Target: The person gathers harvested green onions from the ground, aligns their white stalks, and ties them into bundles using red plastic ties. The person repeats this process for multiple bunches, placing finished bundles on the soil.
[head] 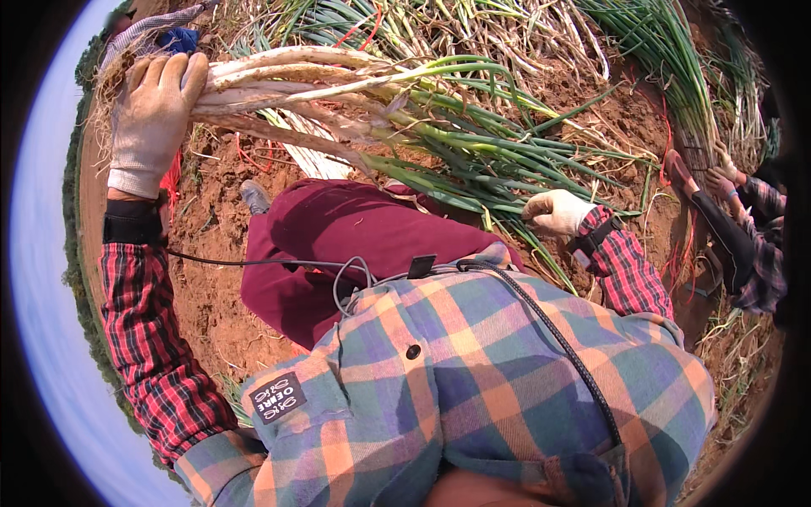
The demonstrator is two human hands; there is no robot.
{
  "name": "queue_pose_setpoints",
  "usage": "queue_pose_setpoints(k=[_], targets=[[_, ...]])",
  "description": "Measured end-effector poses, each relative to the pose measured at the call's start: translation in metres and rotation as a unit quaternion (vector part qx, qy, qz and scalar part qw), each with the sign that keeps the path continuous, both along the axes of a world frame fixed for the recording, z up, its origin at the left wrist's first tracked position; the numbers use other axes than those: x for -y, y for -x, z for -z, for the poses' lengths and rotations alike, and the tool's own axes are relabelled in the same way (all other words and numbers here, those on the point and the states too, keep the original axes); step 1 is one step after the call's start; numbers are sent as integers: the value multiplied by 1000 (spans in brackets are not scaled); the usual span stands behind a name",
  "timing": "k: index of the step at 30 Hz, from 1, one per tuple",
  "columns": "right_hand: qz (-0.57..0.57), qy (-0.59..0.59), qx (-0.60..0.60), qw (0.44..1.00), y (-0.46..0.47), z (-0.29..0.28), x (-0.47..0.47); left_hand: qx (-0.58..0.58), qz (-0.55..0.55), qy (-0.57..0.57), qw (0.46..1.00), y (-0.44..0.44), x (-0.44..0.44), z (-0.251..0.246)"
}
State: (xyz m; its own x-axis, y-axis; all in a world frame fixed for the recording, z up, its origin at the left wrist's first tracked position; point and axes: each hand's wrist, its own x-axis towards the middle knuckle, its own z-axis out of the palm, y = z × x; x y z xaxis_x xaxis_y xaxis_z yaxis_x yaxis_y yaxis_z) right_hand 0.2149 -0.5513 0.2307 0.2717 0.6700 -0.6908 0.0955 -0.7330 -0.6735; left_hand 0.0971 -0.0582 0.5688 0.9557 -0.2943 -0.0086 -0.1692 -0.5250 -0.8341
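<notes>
My left hand (152, 120), in a soiled white knit glove, is closed around the root end of a bunch of long green onions (355, 104). The pale, dirt-streaked stalks stretch to the right above my thighs, and their green leaves (481, 152) fan out towards my right hand. My right hand (557, 212), also in a white glove, is at the leaf ends beside my right thigh, its fingers curled; whether it grips any leaves cannot be told. Loose roots hang around my left wrist.
More green onions (443, 25) lie on the reddish soil (209, 304) ahead, with red ties (253, 155) among them. At the right a co-worker's gloved hands (722, 174) are at another onion bundle (690, 108). Another person's sleeve (146, 32) shows at upper left. A cable (266, 261) crosses my lap.
</notes>
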Motion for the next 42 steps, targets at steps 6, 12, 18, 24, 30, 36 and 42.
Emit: queue_pose_setpoints(k=[6,12,18,24,30,36,42], targets=[[-59,-612,518,594,-35,-214,-156,50,98,-43,993,9,7,-59],[-165,-109,521,830,-16,-20,-160,59,81,-77,992,35,-1,-111],[-284,276,246,885,9,122,117,48,41,-30,998,40,-48,-67],[-206,441,158,859,-6,89,192,79,71,-89,990,35,-27,-63],[95,-355,404,838,-95,-37,-66,68,72,-140,985,45,14,-72],[-104,-607,230,754,-49,-144,-220,41,145,-202,968,67,36,-111],[-224,-69,364,902,-47,68,-111,13,27,-187,982,103,18,-110]])
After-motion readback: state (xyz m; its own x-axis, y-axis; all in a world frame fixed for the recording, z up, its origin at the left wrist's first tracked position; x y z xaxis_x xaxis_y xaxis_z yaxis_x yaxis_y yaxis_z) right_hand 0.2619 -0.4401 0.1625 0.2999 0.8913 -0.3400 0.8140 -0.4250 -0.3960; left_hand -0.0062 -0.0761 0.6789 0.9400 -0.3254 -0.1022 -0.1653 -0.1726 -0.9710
